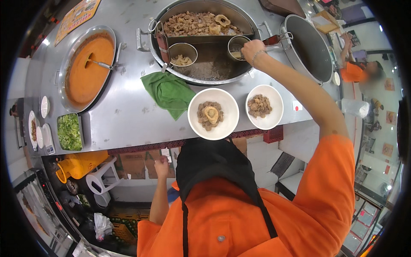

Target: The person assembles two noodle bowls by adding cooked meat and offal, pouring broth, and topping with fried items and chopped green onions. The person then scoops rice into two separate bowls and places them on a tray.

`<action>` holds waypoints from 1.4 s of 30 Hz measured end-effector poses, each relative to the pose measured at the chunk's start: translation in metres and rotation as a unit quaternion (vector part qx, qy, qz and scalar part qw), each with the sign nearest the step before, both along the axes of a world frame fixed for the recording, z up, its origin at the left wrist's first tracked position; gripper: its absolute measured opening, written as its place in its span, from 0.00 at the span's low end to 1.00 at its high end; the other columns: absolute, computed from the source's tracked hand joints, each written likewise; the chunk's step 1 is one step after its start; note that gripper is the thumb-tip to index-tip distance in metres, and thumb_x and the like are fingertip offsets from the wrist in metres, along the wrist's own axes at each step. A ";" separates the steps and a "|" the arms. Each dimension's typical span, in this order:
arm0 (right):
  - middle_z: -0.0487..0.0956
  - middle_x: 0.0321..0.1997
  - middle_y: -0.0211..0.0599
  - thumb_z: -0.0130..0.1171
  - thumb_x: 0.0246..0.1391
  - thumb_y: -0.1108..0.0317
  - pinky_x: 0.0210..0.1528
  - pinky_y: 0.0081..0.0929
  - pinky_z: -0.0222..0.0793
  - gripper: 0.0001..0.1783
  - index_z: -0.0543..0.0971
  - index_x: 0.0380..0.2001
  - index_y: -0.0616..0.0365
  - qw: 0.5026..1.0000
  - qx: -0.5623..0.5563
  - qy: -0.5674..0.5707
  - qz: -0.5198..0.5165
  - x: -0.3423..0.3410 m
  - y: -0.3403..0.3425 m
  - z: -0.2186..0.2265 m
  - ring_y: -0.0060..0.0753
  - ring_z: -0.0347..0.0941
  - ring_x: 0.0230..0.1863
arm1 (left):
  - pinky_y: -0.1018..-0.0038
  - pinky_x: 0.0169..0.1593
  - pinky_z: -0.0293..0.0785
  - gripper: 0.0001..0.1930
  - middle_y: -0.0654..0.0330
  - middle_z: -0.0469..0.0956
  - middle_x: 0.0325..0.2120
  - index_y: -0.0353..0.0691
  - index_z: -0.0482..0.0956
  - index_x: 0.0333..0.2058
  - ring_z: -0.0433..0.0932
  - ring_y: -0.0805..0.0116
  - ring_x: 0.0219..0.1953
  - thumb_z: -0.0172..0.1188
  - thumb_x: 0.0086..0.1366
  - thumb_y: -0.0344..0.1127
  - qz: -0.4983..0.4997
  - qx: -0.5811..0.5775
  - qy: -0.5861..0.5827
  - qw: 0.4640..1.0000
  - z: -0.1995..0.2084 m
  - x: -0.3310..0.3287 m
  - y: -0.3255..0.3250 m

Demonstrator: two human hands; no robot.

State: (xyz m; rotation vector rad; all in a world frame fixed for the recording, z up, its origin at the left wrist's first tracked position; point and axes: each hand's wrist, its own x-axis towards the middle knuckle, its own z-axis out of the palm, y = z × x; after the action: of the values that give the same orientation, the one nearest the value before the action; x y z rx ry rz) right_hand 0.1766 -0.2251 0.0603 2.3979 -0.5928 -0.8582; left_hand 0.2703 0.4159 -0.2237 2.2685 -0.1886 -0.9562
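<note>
My right hand [254,52] is closed at the right rim of the large pot [204,81], gripping a wire strainer [236,46] where its basket meets the brown handle. Pale pieces lie in that basket. A second strainer [183,54] with pale chunks hangs in the pot's broth on the left. Behind a metal divider is a heap of chopped meat [192,23] with bone rounds. Below the pot stand two white bowls: the left bowl [231,115] holds meat topped by a marrow bone [211,115], the right bowl [266,124] only meat. Low by my side, my left hand [161,166] is closed, apart from the table.
On the steel table [128,124], a green cloth [169,92] touches the pot's front. At left are a pan of orange sauce [87,81] with a ladle [100,64] and a tray of chopped greens [69,132]. A deep pot [306,49] stands right. Another person [357,73] is far right.
</note>
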 end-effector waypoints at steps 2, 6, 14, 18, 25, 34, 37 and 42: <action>0.89 0.40 0.34 0.61 0.61 0.64 0.31 0.48 0.82 0.11 0.90 0.38 0.50 0.999 -0.012 0.052 0.002 0.011 -0.011 -0.012 0.40 0.87 0.38 | 0.68 0.32 0.80 0.11 0.52 0.85 0.26 0.31 0.83 0.39 0.86 0.65 0.27 0.59 0.68 0.34 0.037 -0.061 0.010 0.997 0.026 0.008 -0.027; 0.89 0.41 0.35 0.61 0.60 0.64 0.37 0.40 0.83 0.10 0.90 0.38 0.49 0.998 -0.001 0.055 0.017 0.023 -0.018 -0.033 0.41 0.88 0.41 | 0.75 0.25 0.76 0.08 0.59 0.81 0.28 0.30 0.79 0.39 0.81 0.73 0.24 0.55 0.73 0.31 0.087 -0.117 0.037 0.989 0.040 -0.013 -0.016; 0.88 0.40 0.42 0.53 0.63 0.66 0.42 0.38 0.83 0.13 0.88 0.37 0.52 0.992 0.045 -0.104 -0.048 -0.032 -0.013 -0.007 0.43 0.87 0.41 | 0.63 0.33 0.79 0.13 0.51 0.85 0.25 0.34 0.84 0.36 0.85 0.58 0.26 0.63 0.63 0.39 0.009 0.057 0.014 0.998 0.000 -0.100 0.081; 0.87 0.39 0.45 0.52 0.65 0.66 0.41 0.40 0.83 0.13 0.86 0.35 0.55 0.976 0.039 -0.192 -0.098 -0.065 -0.007 0.005 0.47 0.87 0.40 | 0.61 0.35 0.80 0.14 0.49 0.86 0.27 0.34 0.85 0.32 0.86 0.53 0.28 0.63 0.62 0.42 -0.008 0.101 0.014 0.995 -0.006 -0.115 0.081; 0.85 0.33 0.52 0.59 0.64 0.58 0.41 0.49 0.77 0.16 0.84 0.41 0.62 0.855 0.107 -0.454 -0.228 -0.168 0.079 0.075 0.56 0.83 0.37 | 0.61 0.34 0.81 0.12 0.53 0.86 0.25 0.36 0.86 0.35 0.86 0.59 0.26 0.59 0.66 0.38 -0.077 0.063 0.003 0.995 0.037 -0.042 -0.008; 0.82 0.32 0.48 0.68 0.59 0.62 0.34 0.41 0.76 0.18 0.82 0.48 0.62 0.737 0.178 -0.544 -0.358 -0.334 0.212 0.038 0.54 0.81 0.32 | 0.58 0.59 0.73 0.22 0.35 0.81 0.50 0.29 0.76 0.56 0.79 0.39 0.55 0.56 0.69 0.38 -0.414 -0.014 0.253 0.874 0.132 -0.040 -0.148; 0.82 0.37 0.41 0.67 0.58 0.65 0.34 0.43 0.77 0.19 0.79 0.51 0.59 0.786 0.169 -0.507 -0.310 -0.333 0.202 0.021 0.51 0.81 0.35 | 0.54 0.61 0.72 0.23 0.33 0.79 0.52 0.25 0.74 0.56 0.76 0.35 0.57 0.55 0.67 0.35 -0.532 -0.004 0.197 0.824 0.167 -0.055 -0.184; 0.81 0.36 0.37 0.67 0.56 0.65 0.34 0.41 0.77 0.19 0.79 0.50 0.58 0.825 0.167 -0.464 -0.274 -0.346 0.187 0.041 0.46 0.81 0.36 | 0.53 0.61 0.73 0.23 0.29 0.76 0.54 0.28 0.75 0.57 0.75 0.33 0.59 0.54 0.66 0.34 -0.565 0.112 0.123 0.808 0.141 -0.060 -0.182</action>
State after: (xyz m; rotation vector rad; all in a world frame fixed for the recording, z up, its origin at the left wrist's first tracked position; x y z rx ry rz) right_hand -0.1694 -0.0384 0.1018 2.9374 -1.6767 0.1418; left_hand 0.2098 0.2343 -0.0830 2.0853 -1.4928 -1.9096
